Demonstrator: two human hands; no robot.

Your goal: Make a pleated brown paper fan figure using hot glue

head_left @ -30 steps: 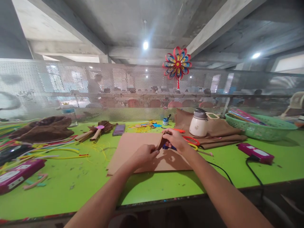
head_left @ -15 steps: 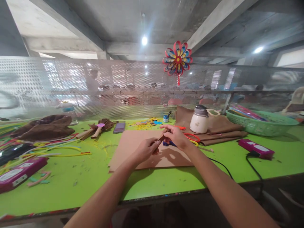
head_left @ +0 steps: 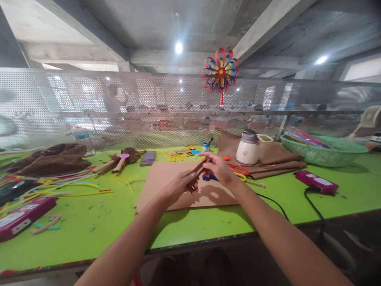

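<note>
Above a tan cardboard sheet [head_left: 163, 178], both my hands are on a narrow folded strip of brown paper [head_left: 200, 167]. My left hand [head_left: 177, 186] pinches its lower end between thumb and fingers. At the upper end, my right hand [head_left: 220, 170] grips the strip with bent fingers, the index finger stretched along the top. Partly behind my right hand lies a dark blue object [head_left: 209, 177], its kind unclear. Orange-red scissor-like handles [head_left: 239, 170] lie just to the right of that hand.
A cream flask [head_left: 247, 150] stands on folded brown material [head_left: 276, 161]. Farther right are a green basket [head_left: 324, 153] and a purple device [head_left: 316, 182] with a black cord. To the left lie a pleated brown paper piece [head_left: 131, 155], brown cloth [head_left: 56, 161], coloured strips and another purple device [head_left: 26, 218].
The strip is still held between both hands, and its angle and my fingers have shifted slightly. The whole view has moved a little.
</note>
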